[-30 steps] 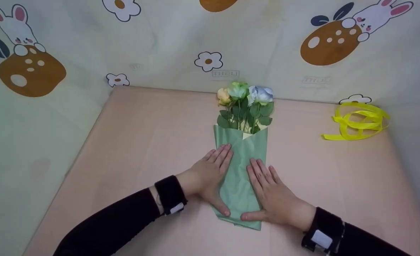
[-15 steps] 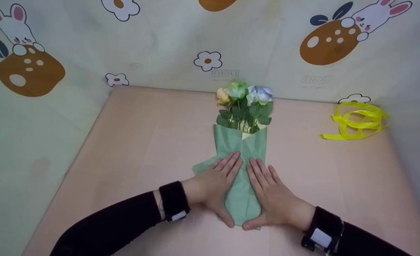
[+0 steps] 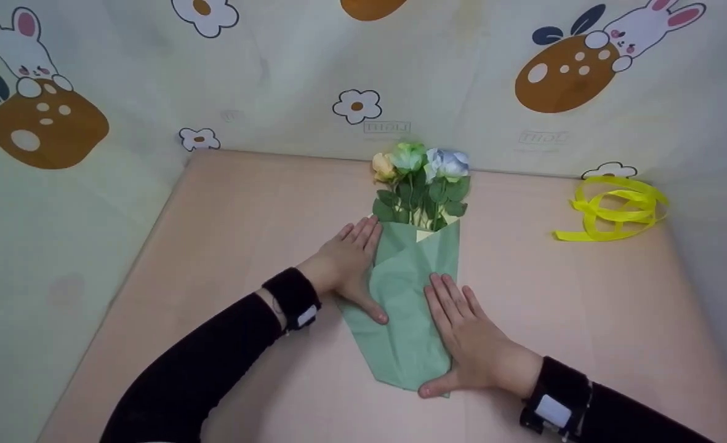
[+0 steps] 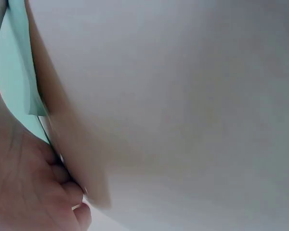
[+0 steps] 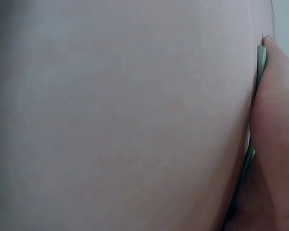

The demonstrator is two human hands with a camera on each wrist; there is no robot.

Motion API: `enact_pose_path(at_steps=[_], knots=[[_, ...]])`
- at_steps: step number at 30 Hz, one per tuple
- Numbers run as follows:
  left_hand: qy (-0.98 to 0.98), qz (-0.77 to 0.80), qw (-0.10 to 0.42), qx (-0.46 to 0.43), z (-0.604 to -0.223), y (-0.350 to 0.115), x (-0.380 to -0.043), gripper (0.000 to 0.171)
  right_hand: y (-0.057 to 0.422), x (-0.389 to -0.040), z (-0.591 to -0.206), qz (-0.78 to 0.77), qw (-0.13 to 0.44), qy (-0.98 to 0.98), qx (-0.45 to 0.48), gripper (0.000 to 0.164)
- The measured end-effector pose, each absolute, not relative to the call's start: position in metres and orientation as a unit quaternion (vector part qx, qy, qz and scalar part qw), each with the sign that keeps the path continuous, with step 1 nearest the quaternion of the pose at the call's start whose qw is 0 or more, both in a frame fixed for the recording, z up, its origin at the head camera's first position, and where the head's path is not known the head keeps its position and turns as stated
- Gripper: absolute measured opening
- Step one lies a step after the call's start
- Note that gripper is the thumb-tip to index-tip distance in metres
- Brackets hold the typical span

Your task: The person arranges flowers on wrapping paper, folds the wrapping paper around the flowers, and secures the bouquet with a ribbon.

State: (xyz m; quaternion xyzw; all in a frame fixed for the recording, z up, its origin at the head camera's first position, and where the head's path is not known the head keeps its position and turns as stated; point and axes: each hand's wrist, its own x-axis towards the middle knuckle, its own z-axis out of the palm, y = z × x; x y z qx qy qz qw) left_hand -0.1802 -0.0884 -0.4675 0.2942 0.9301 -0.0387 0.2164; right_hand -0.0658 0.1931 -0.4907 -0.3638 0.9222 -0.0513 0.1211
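Green wrap [image 3: 407,295], flowers [image 3: 409,157] jutting from top; left grip [image 3: 346,261], right grip [image 3: 475,338] touch wrap, fingers straight.

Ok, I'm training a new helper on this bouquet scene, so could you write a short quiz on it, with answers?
1. Multiple choice: where does the yellow ribbon lie?
a) tied round the green wrap
b) on the tabletop, apart from the green wrap
c) among the blooms
2. True or false: all the blooms are hidden inside the green wrap.
3. Which is nearer the blooms, the person's left grip or right grip?

Key:
1. b
2. False; they show beyond its upper edge.
3. The left grip.
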Motion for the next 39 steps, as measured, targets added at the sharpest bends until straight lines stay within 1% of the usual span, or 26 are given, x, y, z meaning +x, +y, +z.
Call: enact_pose_path(at_steps=[3,5,8,10,12,14,17,20,23,26,31,35,39], knots=[[0.93,-0.038,0.218,0.294,-0.464,-0.087,-0.179,0.173,0.193,-0.065,-0.49,-0.046,0.124,0.923,-0.363,0.156],[0.931,-0.05,0.2,0.301,-0.458,-0.083,-0.172,0.169,0.193,-0.065,-0.489,-0.04,0.127,0.923,-0.361,0.157],[0.924,-0.068,0.163,0.338,-0.449,-0.074,-0.153,0.154,0.192,-0.066,-0.488,-0.034,0.129,0.923,-0.361,0.157],[0.912,-0.064,0.15,0.377,-0.446,-0.067,-0.135,0.143,0.191,-0.066,-0.488,-0.03,0.129,0.923,-0.361,0.156],[0.895,-0.05,0.161,0.412,-0.448,-0.062,-0.118,0.135,0.191,-0.066,-0.488,-0.026,0.129,0.923,-0.361,0.156],[0.885,-0.034,0.181,0.428,-0.454,-0.06,-0.105,0.132,0.192,-0.066,-0.487,-0.023,0.129,0.923,-0.361,0.156],[0.883,-0.03,0.195,0.425,-0.465,-0.063,-0.098,0.137,0.193,-0.065,-0.487,-0.025,0.127,0.924,-0.359,0.155],[0.89,-0.037,0.193,0.412,-0.471,-0.069,-0.1,0.149,0.193,-0.065,-0.487,-0.027,0.124,0.925,-0.358,0.156],[0.894,-0.045,0.201,0.398,-0.47,-0.075,-0.103,0.161,0.193,-0.066,-0.488,-0.035,0.121,0.925,-0.36,0.156],[0.898,-0.045,0.208,0.384,-0.468,-0.082,-0.104,0.168,0.194,-0.067,-0.489,-0.041,0.111,0.924,-0.365,0.156],[0.904,-0.035,0.201,0.374,-0.469,-0.096,-0.107,0.168,0.196,-0.068,-0.49,-0.037,0.094,0.922,-0.374,0.157],[0.909,-0.03,0.197,0.367,-0.472,-0.106,-0.108,0.164,0.198,-0.068,-0.491,-0.041,0.098,0.919,-0.379,0.156],[0.908,-0.04,0.211,0.36,-0.467,-0.106,-0.108,0.165,0.2,-0.07,-0.488,-0.051,0.105,0.916,-0.384,0.152]])
